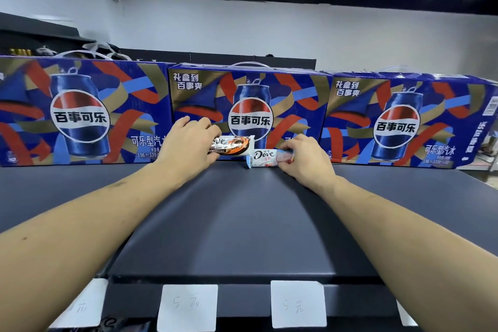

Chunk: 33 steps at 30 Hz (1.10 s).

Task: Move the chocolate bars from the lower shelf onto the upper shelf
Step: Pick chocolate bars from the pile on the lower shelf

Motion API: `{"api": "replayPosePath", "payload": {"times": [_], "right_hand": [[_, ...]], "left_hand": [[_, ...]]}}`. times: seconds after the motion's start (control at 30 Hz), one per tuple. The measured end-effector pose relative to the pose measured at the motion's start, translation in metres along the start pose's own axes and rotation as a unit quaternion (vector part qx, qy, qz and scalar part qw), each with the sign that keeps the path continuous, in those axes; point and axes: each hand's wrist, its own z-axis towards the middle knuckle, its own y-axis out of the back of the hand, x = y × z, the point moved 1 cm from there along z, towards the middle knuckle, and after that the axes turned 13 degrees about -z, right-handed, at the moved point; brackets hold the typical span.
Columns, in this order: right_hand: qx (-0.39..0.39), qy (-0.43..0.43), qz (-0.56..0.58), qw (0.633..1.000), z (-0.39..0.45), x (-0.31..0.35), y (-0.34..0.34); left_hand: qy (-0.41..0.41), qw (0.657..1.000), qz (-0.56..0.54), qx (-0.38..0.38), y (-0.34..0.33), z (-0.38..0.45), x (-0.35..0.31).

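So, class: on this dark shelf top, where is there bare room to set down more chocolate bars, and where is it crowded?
Bare room: the dark shelf top between the two forearms, and the strips in front of the left Pepsi box and the right Pepsi box. Crowded: in front of the middle Pepsi box, where the left hand holds the brown bar and the right hand the white Dove bar.

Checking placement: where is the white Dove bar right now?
Centre of the head view, the white Dove bar lies on the dark shelf, held by the right hand, before the middle Pepsi box.
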Motion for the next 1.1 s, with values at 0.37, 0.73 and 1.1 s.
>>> {"api": "replayPosePath", "payload": {"times": [0.37, 0.73, 1.1], "right_hand": [[-0.038, -0.021, -0.058, 0.997, 0.008, 0.003, -0.002], [-0.053, -0.008, -0.027, 0.998, 0.004, -0.009, 0.005], [0.005, -0.049, -0.017, 0.999, -0.025, -0.074, 0.031]], "left_hand": [[-0.004, 1.000, 0.008, 0.014, -0.004, 0.005, 0.002], [-0.020, 1.000, -0.004, 0.006, -0.010, 0.010, -0.009], [-0.057, 0.998, -0.023, 0.007, -0.026, 0.027, -0.072]]}}
